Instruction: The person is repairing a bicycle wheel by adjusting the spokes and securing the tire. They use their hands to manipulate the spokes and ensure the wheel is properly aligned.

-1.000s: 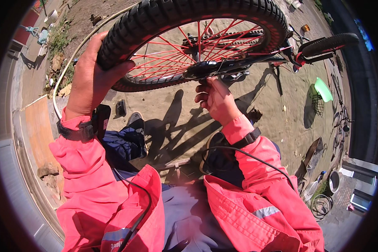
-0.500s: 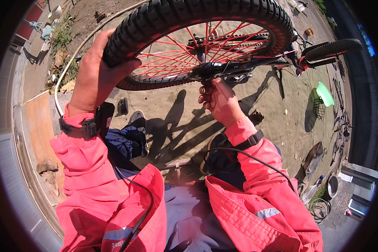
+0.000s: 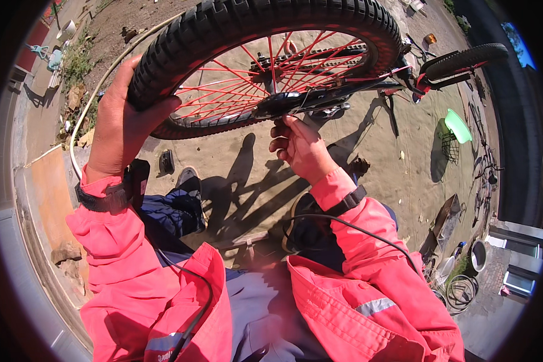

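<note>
Bicycle wheel (image 3: 273, 75), red-spoked, tilts across the top centre of the frame, its knobby tire (image 3: 265, 21) clasped at upper left by the left hand (image 3: 119, 123). Half curled, the right hand (image 3: 303, 148) is at the lower edge of a black cover (image 3: 277, 107) by the wheel's centre; whether it pinches anything cannot be told. Green plastic tub (image 3: 458, 126) rests at right.

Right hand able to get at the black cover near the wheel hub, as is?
Likely yes: the right hand sits just below the black cover, fingertips at or near its edge, nothing visible between; the left hand is away on the tyre.
</note>
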Available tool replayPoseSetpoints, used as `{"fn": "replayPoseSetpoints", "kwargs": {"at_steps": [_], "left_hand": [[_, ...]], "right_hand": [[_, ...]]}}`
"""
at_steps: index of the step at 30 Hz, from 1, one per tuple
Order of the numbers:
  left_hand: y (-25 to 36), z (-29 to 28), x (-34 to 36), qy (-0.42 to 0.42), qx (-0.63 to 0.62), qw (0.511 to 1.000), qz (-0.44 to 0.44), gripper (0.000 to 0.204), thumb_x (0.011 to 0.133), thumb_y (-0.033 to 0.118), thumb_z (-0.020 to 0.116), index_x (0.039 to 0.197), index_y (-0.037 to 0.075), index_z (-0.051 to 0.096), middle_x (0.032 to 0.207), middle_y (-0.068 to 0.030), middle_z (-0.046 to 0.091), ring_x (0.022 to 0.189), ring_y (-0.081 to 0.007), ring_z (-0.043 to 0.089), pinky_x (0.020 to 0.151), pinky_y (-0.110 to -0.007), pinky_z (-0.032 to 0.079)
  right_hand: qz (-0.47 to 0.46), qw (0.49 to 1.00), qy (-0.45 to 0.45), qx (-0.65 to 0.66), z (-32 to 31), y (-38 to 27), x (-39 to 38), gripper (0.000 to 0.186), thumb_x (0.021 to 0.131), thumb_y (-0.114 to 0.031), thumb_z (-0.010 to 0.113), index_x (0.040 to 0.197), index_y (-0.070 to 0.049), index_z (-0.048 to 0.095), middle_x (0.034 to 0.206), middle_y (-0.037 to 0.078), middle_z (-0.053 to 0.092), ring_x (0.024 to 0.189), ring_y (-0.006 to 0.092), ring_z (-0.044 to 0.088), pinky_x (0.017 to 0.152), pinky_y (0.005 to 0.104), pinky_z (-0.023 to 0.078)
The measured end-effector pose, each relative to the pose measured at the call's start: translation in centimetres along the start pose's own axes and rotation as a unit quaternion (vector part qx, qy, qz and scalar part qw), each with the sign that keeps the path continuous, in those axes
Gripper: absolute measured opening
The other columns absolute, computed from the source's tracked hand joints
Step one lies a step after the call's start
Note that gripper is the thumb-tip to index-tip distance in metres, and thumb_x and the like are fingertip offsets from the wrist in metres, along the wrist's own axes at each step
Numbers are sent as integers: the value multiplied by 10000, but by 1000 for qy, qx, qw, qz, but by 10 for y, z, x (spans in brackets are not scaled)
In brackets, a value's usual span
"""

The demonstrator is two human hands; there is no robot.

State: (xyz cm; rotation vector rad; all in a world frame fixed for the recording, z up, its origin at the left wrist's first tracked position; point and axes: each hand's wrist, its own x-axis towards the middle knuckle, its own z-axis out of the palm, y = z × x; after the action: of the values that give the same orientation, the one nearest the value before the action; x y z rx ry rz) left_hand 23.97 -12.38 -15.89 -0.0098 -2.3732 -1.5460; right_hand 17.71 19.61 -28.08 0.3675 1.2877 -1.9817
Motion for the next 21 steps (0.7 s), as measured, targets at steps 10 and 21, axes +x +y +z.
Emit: {"fn": "replayPoseSetpoints", "kwargs": {"at_steps": [10,21], "left_hand": [[0,-1,-1,2,13,1000,-7,613,822,22,836,1379,63,584,1124,-16,692,986,-121,624,894,-297,526],[2,-2,-1,-4,43,999,10,613,830,38,841,1384,44,577,1167,-35,688,1036,-122,618,938,-300,508]], "right_hand": [[-1,1000,-6,7,0,3,1,335,1081,-463,494,1128,-163,636,941,12,683,763,199,676,590,292,437],[22,999,-30,15,-1,2,1,359,1098,-483,446,1143,-174,623,949,7,687,772,196,676,612,286,447]]}}
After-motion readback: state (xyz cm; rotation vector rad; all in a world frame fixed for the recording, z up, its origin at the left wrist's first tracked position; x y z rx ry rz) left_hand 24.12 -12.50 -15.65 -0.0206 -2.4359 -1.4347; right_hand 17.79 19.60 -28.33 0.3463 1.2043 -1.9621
